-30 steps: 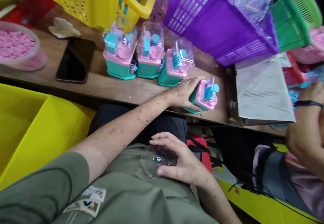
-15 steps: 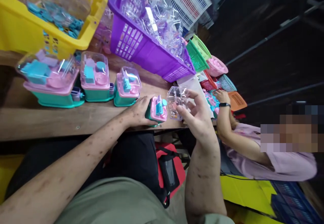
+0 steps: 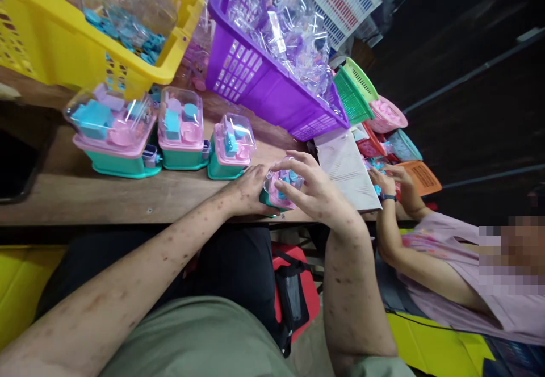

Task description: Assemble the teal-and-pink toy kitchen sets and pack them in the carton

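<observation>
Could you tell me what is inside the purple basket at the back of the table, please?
The purple basket is heaped with clear plastic lids. Whatever lies beneath that heap is hidden by the lids and the basket's wall.

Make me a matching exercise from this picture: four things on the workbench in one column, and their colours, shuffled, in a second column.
Things:
1. slanted basket of clear lids
2. basket holding blue parts
3. small mesh basket
4. base of the toy set between the left hand and right hand

Colours:
A. green
B. teal
C. purple
D. yellow

Pairs: 1-C, 2-D, 3-A, 4-B
</observation>
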Tool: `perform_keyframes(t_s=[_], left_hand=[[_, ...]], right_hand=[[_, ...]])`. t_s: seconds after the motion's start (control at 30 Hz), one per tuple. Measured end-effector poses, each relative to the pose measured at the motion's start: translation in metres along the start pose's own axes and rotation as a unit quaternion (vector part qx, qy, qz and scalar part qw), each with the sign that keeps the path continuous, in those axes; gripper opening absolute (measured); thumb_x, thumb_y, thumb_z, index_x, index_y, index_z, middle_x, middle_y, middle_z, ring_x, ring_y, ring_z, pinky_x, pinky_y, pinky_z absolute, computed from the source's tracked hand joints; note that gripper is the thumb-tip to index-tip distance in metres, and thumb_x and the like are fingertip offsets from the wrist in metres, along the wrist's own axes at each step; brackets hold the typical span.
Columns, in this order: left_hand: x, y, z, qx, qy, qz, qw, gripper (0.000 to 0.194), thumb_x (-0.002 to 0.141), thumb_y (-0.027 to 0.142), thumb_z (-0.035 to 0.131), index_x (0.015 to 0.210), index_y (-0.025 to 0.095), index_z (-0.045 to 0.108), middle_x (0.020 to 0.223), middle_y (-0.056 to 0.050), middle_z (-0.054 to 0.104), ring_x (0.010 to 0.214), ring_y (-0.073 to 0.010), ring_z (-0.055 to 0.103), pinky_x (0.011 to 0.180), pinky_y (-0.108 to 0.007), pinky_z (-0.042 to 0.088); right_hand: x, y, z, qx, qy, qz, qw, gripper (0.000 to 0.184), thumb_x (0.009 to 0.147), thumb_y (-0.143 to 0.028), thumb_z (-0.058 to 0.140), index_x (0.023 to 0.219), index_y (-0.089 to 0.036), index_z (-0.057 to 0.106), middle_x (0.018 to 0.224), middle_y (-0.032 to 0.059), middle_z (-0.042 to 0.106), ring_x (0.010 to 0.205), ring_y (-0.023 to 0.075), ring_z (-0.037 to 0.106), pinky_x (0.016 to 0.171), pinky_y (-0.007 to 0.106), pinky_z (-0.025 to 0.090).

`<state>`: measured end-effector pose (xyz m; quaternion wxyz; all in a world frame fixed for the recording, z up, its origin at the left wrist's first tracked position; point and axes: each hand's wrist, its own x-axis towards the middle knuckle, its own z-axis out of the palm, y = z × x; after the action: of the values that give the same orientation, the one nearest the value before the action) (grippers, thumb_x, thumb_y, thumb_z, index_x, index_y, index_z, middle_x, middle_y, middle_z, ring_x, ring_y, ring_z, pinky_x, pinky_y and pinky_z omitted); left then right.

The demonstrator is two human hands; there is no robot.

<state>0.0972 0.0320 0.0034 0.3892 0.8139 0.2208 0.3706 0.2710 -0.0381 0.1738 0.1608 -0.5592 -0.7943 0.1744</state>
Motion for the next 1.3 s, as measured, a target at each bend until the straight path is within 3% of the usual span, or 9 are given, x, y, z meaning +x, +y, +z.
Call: perform_keyframes(t_s=[0.17,0.3,0.37,0.43,0.57,0.73,1.07,1.3], left_hand=[[0.0,0.001,0.0,0.002,0.01,-0.004,1.0,0.112,0.073,0.059,0.102,0.16,0.018,0.045,0.147,-0.019,0.064,0.142,-0.0448,0.062,0.123,-0.062,0.052],[0.001,0.005,-0.002,-0.006,0.001,0.009,1.0,0.102,0.078,0.055,0.098,0.159,0.021,0.046,0.148,-0.019,0.064,0.142,-0.0439,0.063,0.122,-0.063,0.051],[0.001,0.006,-0.003,-0.003,-0.003,0.003,1.0,0.1,0.078,0.054,0.097,0.157,0.018,0.049,0.145,-0.02,0.066,0.14,-0.0445,0.065,0.121,-0.063,0.052],[0.0,0.007,-0.003,0.0,-0.001,-0.004,1.0,0.103,0.076,0.054,0.099,0.158,0.016,0.048,0.145,-0.021,0.067,0.14,-0.0448,0.065,0.121,-0.063,0.052],[-0.002,0.008,-0.002,-0.001,0.018,0.0,1.0,0.116,0.071,0.051,0.104,0.163,0.018,0.042,0.155,-0.021,0.063,0.148,-0.0443,0.062,0.126,-0.061,0.049],[-0.002,0.009,-0.001,0.0,0.014,-0.001,1.0,0.107,0.073,0.051,0.104,0.156,0.021,0.044,0.152,-0.02,0.064,0.146,-0.0433,0.063,0.124,-0.061,0.051],[0.0,0.016,-0.004,0.018,-0.005,-0.032,0.999,0.107,0.071,0.046,0.106,0.153,0.014,0.046,0.15,-0.023,0.065,0.147,-0.0439,0.061,0.123,-0.059,0.051],[-0.001,0.022,-0.003,0.029,0.001,-0.052,0.998,0.096,0.071,0.043,0.105,0.147,0.019,0.05,0.146,-0.018,0.068,0.141,-0.0409,0.065,0.122,-0.056,0.052]], right_hand=[[0.003,-0.001,0.026,-0.022,0.107,-0.013,0.994,0.021,0.105,-0.04,0.065,0.12,-0.029,0.074,0.141,0.0132,0.067,0.154,0.036,0.055,0.129,0.063,0.047],[0.014,-0.001,0.04,-0.051,0.158,-0.01,0.986,0.028,0.11,-0.05,0.058,0.104,-0.027,0.073,0.13,0.0146,0.069,0.137,0.0368,0.066,0.121,0.065,0.051],[0.018,-0.001,0.041,-0.063,0.186,-0.026,0.98,0.03,0.109,-0.054,0.062,0.1,-0.027,0.071,0.127,0.014,0.07,0.133,0.0366,0.068,0.12,0.064,0.052],[0.019,-0.001,0.035,-0.038,0.207,-0.041,0.977,0.028,0.112,-0.053,0.059,0.109,-0.028,0.071,0.13,0.0126,0.071,0.133,0.0341,0.069,0.118,0.06,0.056],[0.009,0.003,0.017,-0.041,0.162,-0.042,0.985,0.037,0.112,-0.05,0.059,0.141,-0.027,0.066,0.132,0.012,0.072,0.115,0.0295,0.076,0.105,0.052,0.065],[0.001,0.009,0.017,-0.167,0.118,-0.056,0.977,0.038,0.109,-0.048,0.063,0.135,-0.021,0.073,0.125,0.0156,0.072,0.118,0.0339,0.074,0.106,0.054,0.064],[0.005,0.007,0.029,-0.192,0.136,-0.075,0.969,0.038,0.101,-0.034,0.067,0.137,-0.023,0.073,0.128,0.0147,0.073,0.12,0.0349,0.074,0.108,0.054,0.064],[0.001,0.004,0.026,-0.197,0.125,-0.081,0.969,0.041,0.095,-0.027,0.069,0.135,-0.021,0.074,0.129,0.0148,0.075,0.117,0.0341,0.077,0.104,0.052,0.067]])
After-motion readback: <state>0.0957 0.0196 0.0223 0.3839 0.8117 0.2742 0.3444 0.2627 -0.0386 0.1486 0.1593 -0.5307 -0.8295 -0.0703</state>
